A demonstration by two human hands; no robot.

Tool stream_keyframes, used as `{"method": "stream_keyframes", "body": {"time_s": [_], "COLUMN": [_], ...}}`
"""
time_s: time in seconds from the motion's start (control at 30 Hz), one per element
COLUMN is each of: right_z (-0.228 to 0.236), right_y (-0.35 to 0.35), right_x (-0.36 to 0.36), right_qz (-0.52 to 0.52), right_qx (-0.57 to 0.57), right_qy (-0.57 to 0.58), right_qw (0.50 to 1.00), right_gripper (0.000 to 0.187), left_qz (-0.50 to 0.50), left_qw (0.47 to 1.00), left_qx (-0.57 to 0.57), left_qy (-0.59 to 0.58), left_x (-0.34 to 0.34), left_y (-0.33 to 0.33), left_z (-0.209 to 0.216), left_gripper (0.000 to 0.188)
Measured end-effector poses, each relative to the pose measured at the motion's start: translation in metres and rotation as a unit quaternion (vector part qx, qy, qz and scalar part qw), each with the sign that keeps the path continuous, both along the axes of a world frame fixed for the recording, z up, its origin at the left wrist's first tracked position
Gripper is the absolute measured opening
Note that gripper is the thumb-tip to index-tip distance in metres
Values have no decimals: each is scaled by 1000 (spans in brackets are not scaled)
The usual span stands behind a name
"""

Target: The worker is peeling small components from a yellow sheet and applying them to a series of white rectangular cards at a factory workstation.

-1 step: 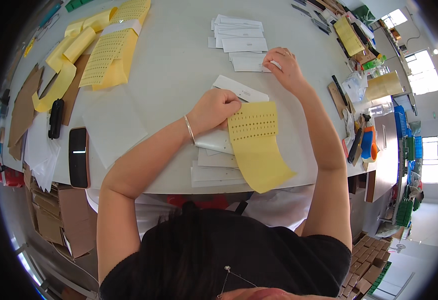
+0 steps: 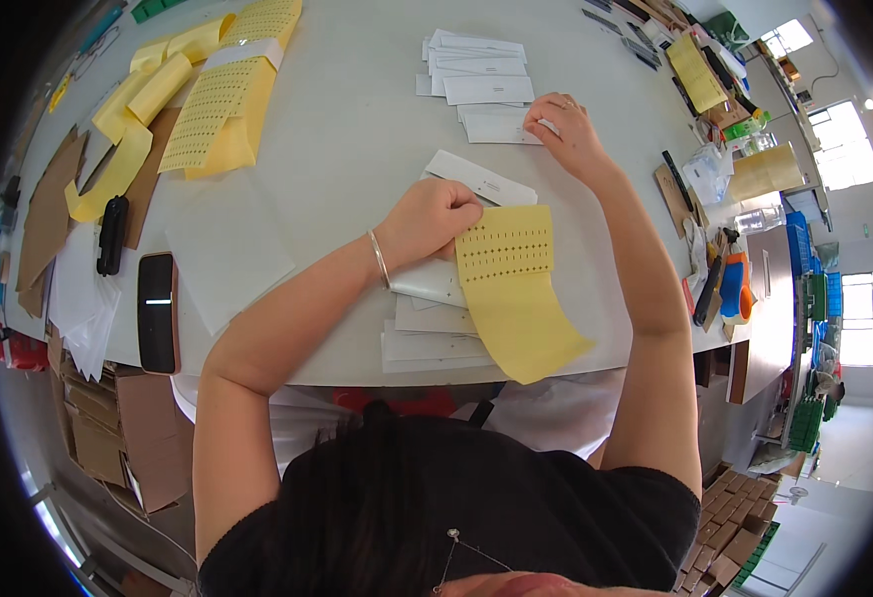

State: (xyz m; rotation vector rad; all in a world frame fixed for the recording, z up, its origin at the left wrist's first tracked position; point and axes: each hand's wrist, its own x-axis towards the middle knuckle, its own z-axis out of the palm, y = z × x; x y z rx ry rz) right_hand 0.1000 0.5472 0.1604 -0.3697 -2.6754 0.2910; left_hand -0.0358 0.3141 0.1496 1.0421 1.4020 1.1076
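My left hand (image 2: 435,217) is closed at the upper left corner of a yellow label sheet (image 2: 511,303) with rows of small dark marks. The sheet's lower end is bare and curls toward the table's front edge. Beneath that hand and sheet lie several white cards (image 2: 425,314); another white card (image 2: 481,179) sticks out just beyond the knuckles. My right hand (image 2: 566,129) has its fingers bent together at the near right end of a spread pile of white cards (image 2: 488,90). A bit of white shows between those fingers, too small to name.
At the far left lie yellow label sheets (image 2: 219,114) with a white band, a curled yellow strip (image 2: 123,169) and brown cardboard (image 2: 53,214). A phone (image 2: 158,313) and a black tool (image 2: 111,236) are nearer. Tools, a bottle and an orange tape holder (image 2: 737,289) crowd the right side.
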Motion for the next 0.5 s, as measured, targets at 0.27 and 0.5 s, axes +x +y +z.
{"method": "stream_keyframes", "body": {"time_s": [0.27, 0.5], "right_z": [-15, -7], "right_y": [12, 3], "right_x": [-11, 8], "right_qz": [-55, -29], "right_qx": [-120, -16], "right_qy": [-79, -124], "right_qw": [988, 992], "right_gripper": [26, 48], "left_qz": [-20, -28], "left_qw": [1000, 999], "left_qx": [-8, -17], "left_qy": [14, -1], "left_x": [-3, 0], "left_y": [0, -3], "left_z": [1, 8], "left_gripper": [22, 25]}}
